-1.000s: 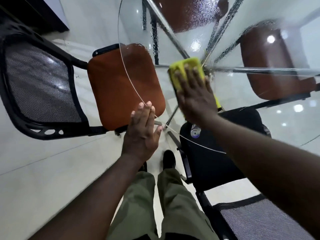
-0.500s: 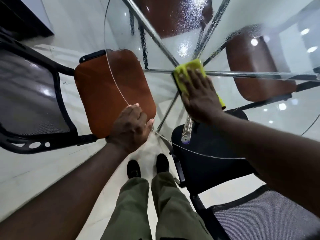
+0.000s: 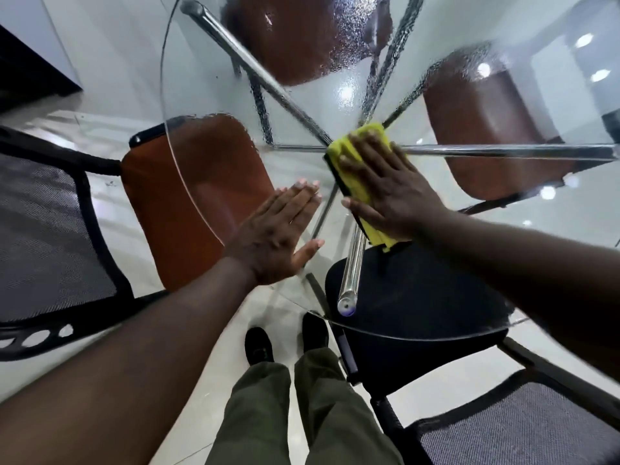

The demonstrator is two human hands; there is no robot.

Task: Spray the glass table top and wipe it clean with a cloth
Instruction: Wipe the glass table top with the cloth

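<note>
Two flat hands on our glass table top [image 3: 214, 105]
Our right hand [image 3: 389, 186] presses the yellow cloth [image 3: 352, 182]; our left hand [image 3: 278, 236] lies open beside it.

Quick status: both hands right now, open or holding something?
Left hand: open, fingers straight, holds nothing.
Right hand: open, flat, pressing the yellow cloth onto the glass table top.
</note>
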